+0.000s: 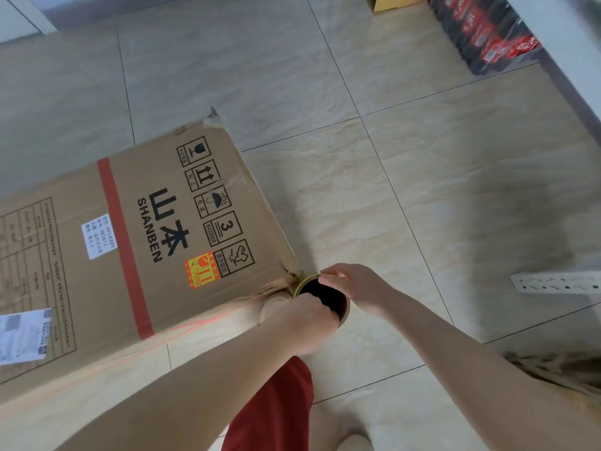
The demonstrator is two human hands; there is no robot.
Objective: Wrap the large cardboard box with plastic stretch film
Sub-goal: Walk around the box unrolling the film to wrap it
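A large brown cardboard box point(156, 222) stands on the tiled floor at the left, printed with SHANBEN, handling symbols and a red stripe. At its near right corner I hold a stretch film roll point(325, 296), its dark hollow core facing up. My left hand point(305, 323) grips the roll's near side, fingers curled over the rim. My right hand point(354, 288) grips the far rim from the right. Thin clear film appears stretched along the box's near side face, hard to make out.
Shrink-wrapped packs of dark bottles with red labels point(487, 34) lie at the top right beside a white shelf edge point(569, 43). A white perforated metal strip point(556, 283) lies on the floor at the right. Red shorts point(276, 408) show below.
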